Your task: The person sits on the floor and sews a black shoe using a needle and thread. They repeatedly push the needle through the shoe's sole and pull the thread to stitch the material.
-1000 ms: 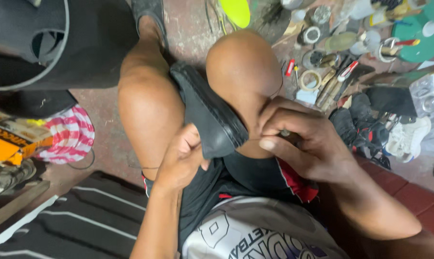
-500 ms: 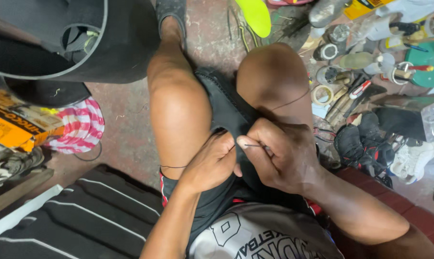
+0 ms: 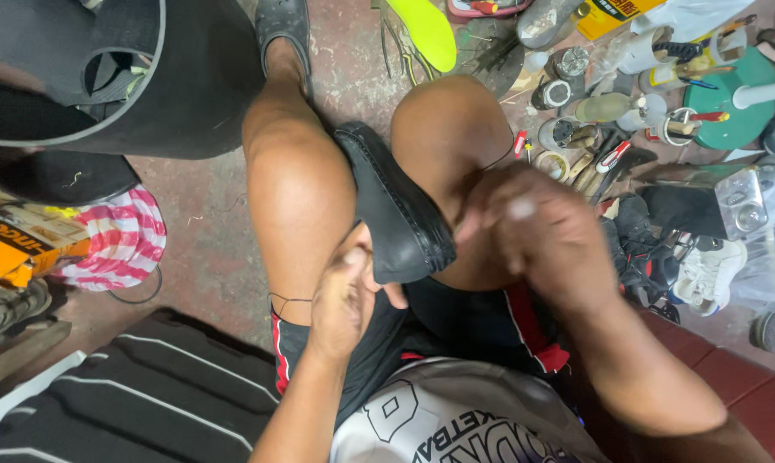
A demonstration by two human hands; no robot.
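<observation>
A black leather shoe (image 3: 392, 210) lies wedged between my bare knees, its toe pointing away from me. My left hand (image 3: 343, 296) grips its near heel end from below, thumb against the leather. My right hand (image 3: 537, 231) is a blurred closed fist just right of the shoe, over my right knee. A thin dark thread (image 3: 497, 159) runs across that knee toward the fist.
A big black tub (image 3: 182, 94) stands at the upper left, with a pink-and-white striped bag (image 3: 117, 244) and a yellow box (image 3: 15, 249) below it. Tins, tools and glue pots (image 3: 589, 129) litter the floor at right, beside a white sneaker (image 3: 705, 274) and a green insole (image 3: 422, 34).
My right hand has pulled away from the shoe's heel to the right, fast enough to blur. The left hand has slid down under the heel end.
</observation>
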